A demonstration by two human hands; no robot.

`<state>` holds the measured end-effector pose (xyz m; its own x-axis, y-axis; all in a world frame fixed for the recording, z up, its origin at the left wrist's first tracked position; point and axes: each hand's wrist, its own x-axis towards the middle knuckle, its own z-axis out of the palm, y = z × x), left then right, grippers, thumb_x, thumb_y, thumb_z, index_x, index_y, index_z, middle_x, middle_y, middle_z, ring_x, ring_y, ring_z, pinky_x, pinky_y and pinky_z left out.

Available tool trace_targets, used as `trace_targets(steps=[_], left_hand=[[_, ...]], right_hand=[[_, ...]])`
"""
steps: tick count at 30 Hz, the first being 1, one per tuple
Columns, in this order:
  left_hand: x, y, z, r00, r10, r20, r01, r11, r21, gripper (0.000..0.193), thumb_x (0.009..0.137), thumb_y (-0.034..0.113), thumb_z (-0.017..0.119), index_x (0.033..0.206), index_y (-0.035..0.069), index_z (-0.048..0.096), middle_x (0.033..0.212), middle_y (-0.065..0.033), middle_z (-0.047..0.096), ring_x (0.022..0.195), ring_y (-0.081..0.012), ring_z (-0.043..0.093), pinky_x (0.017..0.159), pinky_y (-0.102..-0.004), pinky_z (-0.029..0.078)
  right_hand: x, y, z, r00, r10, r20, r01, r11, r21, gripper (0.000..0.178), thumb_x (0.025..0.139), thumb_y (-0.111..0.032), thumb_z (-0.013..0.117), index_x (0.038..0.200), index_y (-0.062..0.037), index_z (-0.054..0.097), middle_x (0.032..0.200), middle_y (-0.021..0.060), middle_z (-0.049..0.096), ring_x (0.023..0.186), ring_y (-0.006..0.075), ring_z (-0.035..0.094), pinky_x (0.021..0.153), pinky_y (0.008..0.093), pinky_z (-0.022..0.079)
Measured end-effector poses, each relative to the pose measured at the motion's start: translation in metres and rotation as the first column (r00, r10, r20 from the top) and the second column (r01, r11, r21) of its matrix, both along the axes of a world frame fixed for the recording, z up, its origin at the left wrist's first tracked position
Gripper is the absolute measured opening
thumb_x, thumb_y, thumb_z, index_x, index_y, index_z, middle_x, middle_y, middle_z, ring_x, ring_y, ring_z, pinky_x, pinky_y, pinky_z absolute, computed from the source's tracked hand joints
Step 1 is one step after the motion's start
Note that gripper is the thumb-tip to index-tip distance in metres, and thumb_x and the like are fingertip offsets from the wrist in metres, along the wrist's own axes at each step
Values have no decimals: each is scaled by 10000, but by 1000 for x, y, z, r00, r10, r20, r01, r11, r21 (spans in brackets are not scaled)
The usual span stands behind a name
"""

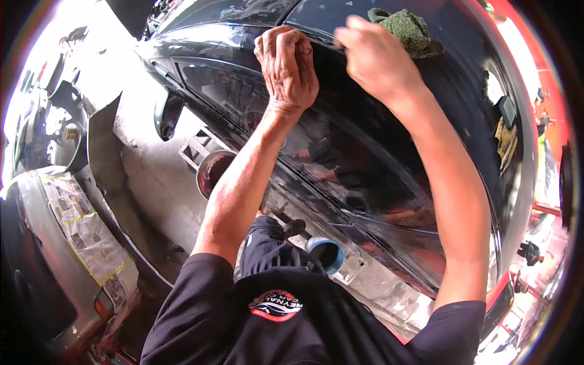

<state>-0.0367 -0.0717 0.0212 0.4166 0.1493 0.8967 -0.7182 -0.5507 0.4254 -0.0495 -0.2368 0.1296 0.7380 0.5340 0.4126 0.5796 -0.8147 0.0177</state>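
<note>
Overhead, we stretch both bare arms across a glossy dark car (462, 76), our dark shirt (340, 331) filling the lower edge of the view. Our left grip (287, 68) is at an upper edge of the bodywork, its fingers bent and drawn together with the back of the hand toward us; we cannot tell whether anything is pinched beneath them. To its right, our right grip (378, 58) is blurred, its fingers curled inward, and whether they close on anything we cannot make out. The two stand apart, at nearly the same height in the view.

Just beyond the right grip, a crumpled green cloth (403, 30) lies on the car, near our knuckles. Farther right, a dark block (506, 112) and a yellowish piece (505, 145) sit close together on the car. Our arms reflect dimly in its shiny side.

Below, a blue bucket (339, 260) stands on the floor (383, 286) between us and the car, just beside our dark trousers (267, 249). A round reddish bowl (210, 172) shows partly behind our left forearm, next to a pale frame (196, 146). Well to our left is a silver bumper (72, 240), printed paper (85, 228) fixed along it with yellow tape (114, 271).
</note>
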Motion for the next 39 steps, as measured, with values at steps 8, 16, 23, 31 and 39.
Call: trace_targets(steps=[8,16,23,31,39], left_hand=[[-3,10,-1,984,134,-119,-148,983,-113,96,979,28,563,1073,42,572,1093,-129,585,1061,-312,527,979,-445,360],[-3,3,-5,989,92,-114,-110,980,-167,116,976,14,573,1089,41,563,1127,-148,569,1086,-335,514,968,-469,375],[-4,3,2,991,83,-103,-100,980,-173,156,966,2,575,1111,57,568,1179,-159,559,1088,-328,506,969,-452,366],[-6,7,-6,990,80,-115,-104,970,-222,259,935,-27,575,1181,37,527,1226,-179,540,1136,-338,501,1021,-447,368],[-6,9,-7,989,65,-135,-98,962,-255,247,964,-10,538,1207,34,527,1249,-180,536,1174,-341,491,1046,-449,376]], right_hand=[[-20,-4,9,992,-25,-121,30,999,42,94,876,-3,617,916,8,702,1001,203,692,942,402,709,871,464,588],[55,55,-18,994,32,-108,-21,994,104,116,861,17,588,937,17,676,956,215,660,937,449,663,817,529,531],[50,53,-11,990,106,-95,-96,990,107,134,868,2,584,969,2,672,960,217,660,936,439,666,836,518,536],[56,63,-13,985,99,-138,-97,995,24,154,881,-20,572,987,-9,683,1000,201,675,977,438,675,836,531,543],[54,68,-8,989,48,-142,-50,999,-10,135,899,-28,639,1006,-15,720,1066,191,712,1019,400,711,884,483,583]])
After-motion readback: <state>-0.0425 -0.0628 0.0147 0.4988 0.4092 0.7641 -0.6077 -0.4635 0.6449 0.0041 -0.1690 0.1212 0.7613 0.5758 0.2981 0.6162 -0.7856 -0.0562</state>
